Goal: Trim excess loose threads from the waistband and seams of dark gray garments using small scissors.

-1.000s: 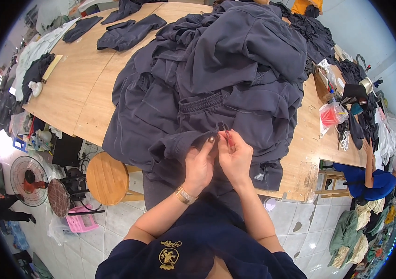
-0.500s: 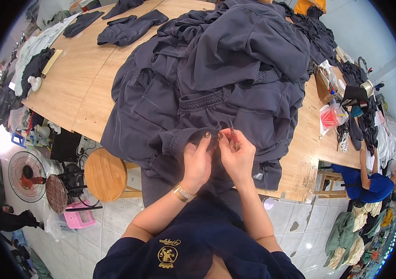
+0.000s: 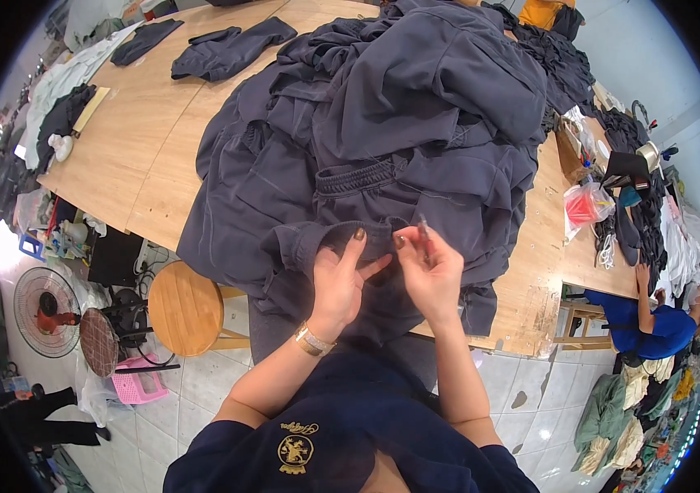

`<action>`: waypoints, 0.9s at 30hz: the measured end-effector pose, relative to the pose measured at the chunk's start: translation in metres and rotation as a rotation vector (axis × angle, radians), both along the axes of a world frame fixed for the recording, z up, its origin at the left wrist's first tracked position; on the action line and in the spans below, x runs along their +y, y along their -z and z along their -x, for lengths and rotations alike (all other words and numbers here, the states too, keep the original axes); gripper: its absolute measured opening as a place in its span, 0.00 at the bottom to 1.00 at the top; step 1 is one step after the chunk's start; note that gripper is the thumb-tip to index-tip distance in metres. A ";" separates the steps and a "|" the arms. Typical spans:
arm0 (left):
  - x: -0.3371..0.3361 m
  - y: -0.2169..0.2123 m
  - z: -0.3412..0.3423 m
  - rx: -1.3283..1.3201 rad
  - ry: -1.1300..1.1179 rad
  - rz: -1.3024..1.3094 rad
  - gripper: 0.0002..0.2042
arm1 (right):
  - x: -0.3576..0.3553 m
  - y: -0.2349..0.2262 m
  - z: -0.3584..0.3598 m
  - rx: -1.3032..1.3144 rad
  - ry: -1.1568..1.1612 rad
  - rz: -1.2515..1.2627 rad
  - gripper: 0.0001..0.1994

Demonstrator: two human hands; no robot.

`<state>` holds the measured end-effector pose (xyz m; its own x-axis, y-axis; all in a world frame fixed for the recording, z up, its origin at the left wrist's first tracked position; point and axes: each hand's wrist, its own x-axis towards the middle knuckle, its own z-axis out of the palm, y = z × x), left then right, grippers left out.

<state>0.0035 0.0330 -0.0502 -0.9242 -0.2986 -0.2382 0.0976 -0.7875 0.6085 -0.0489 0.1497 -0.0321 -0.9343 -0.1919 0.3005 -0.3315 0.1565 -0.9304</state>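
A large heap of dark grey garments (image 3: 440, 90) covers the table in front of me. At its near side lies a garment with a gathered elastic waistband (image 3: 370, 234). My left hand (image 3: 340, 278) is over this waistband, thumb and fingers apart, and part of the cloth is hidden behind it. My right hand (image 3: 432, 275) is closed around a small red-handled pointed tool (image 3: 424, 234), its tip upward; most of the tool is hidden by the fingers. The right thumb is at the waistband's right end. Another gathered waistband (image 3: 358, 178) lies just beyond.
The wooden table (image 3: 136, 140) extends left and right of the heap, with loose dark pieces (image 3: 231, 49) at far left. A round wooden stool (image 3: 185, 308) and a fan (image 3: 46, 312) stand at left. A co-worker in blue (image 3: 654, 329) sits at right beside a red-and-clear plastic bag (image 3: 586, 204).
My hands have moved apart: the left slightly left with its fingers spreading, the right slightly right with the red-handled tool. At far left, a person's dark-clothed legs have shifted.
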 end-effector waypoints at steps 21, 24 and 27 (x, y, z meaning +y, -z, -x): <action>0.009 -0.005 -0.004 0.063 -0.023 0.020 0.07 | 0.000 -0.006 -0.003 -0.304 0.032 0.052 0.03; 0.006 0.001 -0.002 0.054 0.010 -0.054 0.07 | 0.002 -0.005 -0.002 -0.304 0.009 0.148 0.02; 0.009 0.000 -0.003 0.049 0.007 -0.020 0.07 | 0.001 -0.004 -0.005 -0.237 0.000 0.059 0.02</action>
